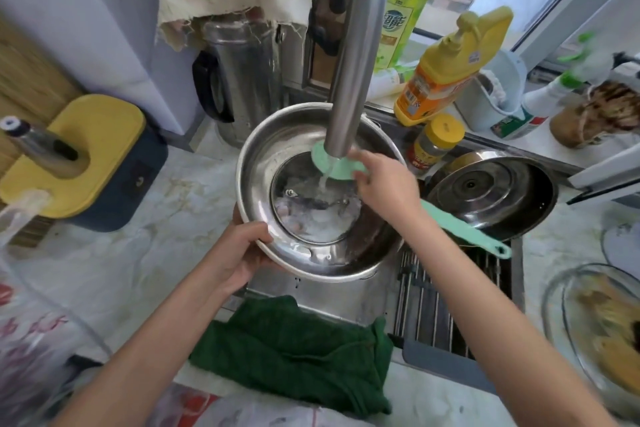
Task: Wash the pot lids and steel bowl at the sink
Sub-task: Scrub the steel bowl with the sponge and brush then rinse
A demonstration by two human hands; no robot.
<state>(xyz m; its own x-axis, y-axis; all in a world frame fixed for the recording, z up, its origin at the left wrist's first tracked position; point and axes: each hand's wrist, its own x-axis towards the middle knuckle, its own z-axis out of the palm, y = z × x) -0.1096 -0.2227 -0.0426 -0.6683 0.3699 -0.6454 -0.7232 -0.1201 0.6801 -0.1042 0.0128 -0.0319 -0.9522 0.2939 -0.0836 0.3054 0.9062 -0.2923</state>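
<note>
I hold a wide steel bowl (250,163) tilted over the sink, under the tall steel tap (356,55). My left hand (242,250) grips its near-left rim, thumb inside. Water runs from the tap into the bowl, and foamy water lies on its flat bottom. My right hand (384,180) grips a mint-green dish brush (464,229). The brush's round head presses on the bowl's far inner wall at the tap's mouth, and its long handle sticks out to the right. A steel pot lid (491,191) lies upside down on the sink's right side.
A dark green cloth (294,347) hangs over the sink's front edge, beside a wire rack (433,305). Behind stand a steel kettle (242,80), an orange-yellow detergent bottle (440,73) and a yellow-capped jar (433,142). A glass lid (554,315) lies on the counter at right.
</note>
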